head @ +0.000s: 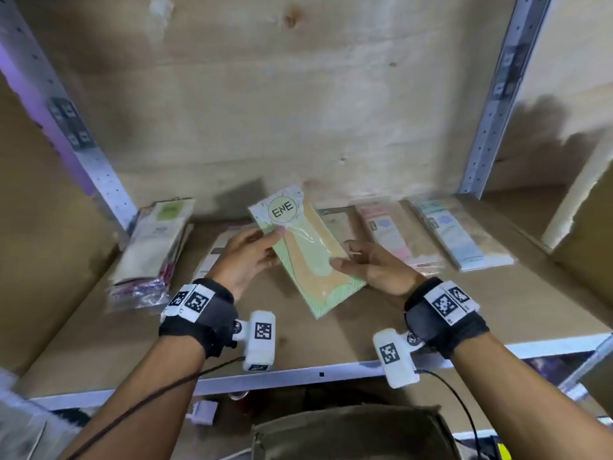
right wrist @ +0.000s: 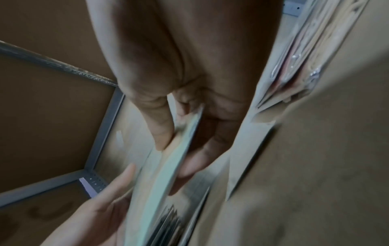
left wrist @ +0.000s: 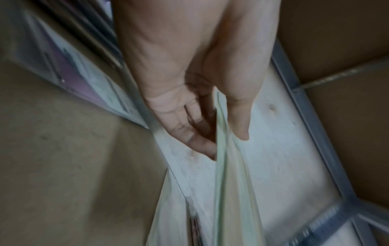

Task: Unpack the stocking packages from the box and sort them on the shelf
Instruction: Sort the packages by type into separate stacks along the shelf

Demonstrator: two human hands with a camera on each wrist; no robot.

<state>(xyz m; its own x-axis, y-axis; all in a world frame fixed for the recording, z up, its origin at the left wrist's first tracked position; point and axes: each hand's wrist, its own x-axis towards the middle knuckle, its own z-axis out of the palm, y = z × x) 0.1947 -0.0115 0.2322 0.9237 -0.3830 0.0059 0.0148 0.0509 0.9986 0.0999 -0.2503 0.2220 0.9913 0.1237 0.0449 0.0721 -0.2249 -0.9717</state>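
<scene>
A flat green stocking package (head: 306,250) with a round "ENE" label and a tan stocking inside is held tilted above the wooden shelf (head: 298,340), in the middle. My left hand (head: 252,257) pinches its left edge, thumb on top, and the package (left wrist: 229,174) shows edge-on there. My right hand (head: 368,265) pinches the right edge, thumb on the front; the package (right wrist: 168,166) runs between thumb and fingers. The box's khaki rim (head: 348,429) shows below the shelf edge.
A stack of packages (head: 152,250) lies at the shelf's left. A tan package (head: 335,224), a pink one (head: 394,237) and a blue one (head: 457,234) lie in a row at the back right. Metal uprights (head: 497,94) frame the bay; a cardboard flap (head: 580,194) stands right.
</scene>
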